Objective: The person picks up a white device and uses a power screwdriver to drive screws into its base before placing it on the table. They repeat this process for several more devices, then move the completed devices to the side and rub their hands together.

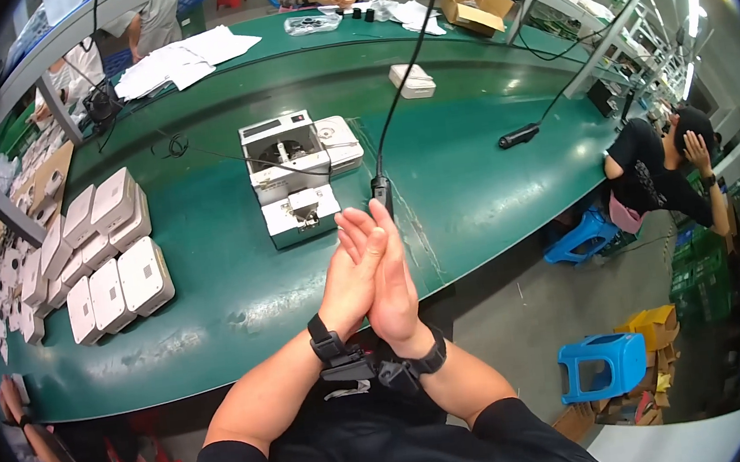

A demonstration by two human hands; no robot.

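Note:
My left hand (pixel 345 280) and my right hand (pixel 394 293) are pressed together palm to palm above the near edge of the green table (pixel 223 291). Their fingers are stretched out, and no object shows between them; the touching palms are hidden. Just beyond the fingertips, a black handheld tool (pixel 381 190), possibly an electric screwdriver, hangs on a dark cord. A white bench machine (pixel 281 177) with an open round recess stands slightly left of my hands. Touching its right side is a white box-shaped housing (pixel 339 144) with a round part on its face.
Stacked white housings (pixel 108 296) sit on the left. Another white housing (pixel 412 80) lies farther back, near an open cardboard box (pixel 474 5). A second black tool (pixel 519 136) hangs at right. Co-workers are across, left and right; blue stools (pixel 603 367) stand on the floor.

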